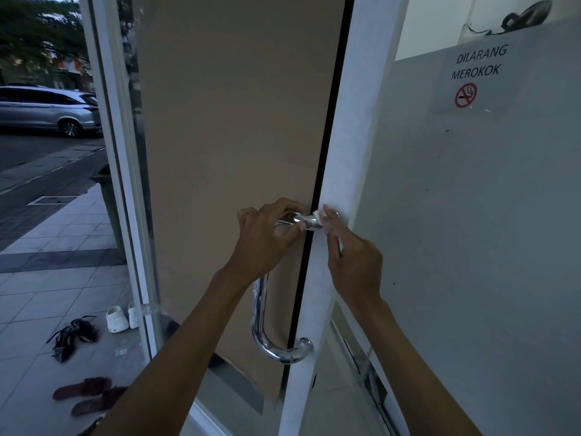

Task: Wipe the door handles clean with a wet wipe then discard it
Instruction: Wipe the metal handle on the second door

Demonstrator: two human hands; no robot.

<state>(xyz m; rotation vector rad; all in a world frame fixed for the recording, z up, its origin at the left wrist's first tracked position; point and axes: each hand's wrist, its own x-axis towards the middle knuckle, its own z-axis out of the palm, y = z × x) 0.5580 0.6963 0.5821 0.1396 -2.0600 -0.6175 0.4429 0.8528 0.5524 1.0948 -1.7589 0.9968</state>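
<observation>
Both hands work at the top of the chrome door handle (262,322), wet wipe (318,219) pressed at its upper mount.

Most of the wipe is hidden under the right hand (352,256); only a white scrap shows between its fingertips and the white door frame (342,152), where the handle's top end meets it. That hand pinches the wipe against the metal. The left hand (267,237) curls round the handle's upper bend, covering it, fingers closed over the bar. The handle's lower curve hangs in plain sight below. Shoes (118,319) lie outside on the tiles, dim through the glass.
</observation>
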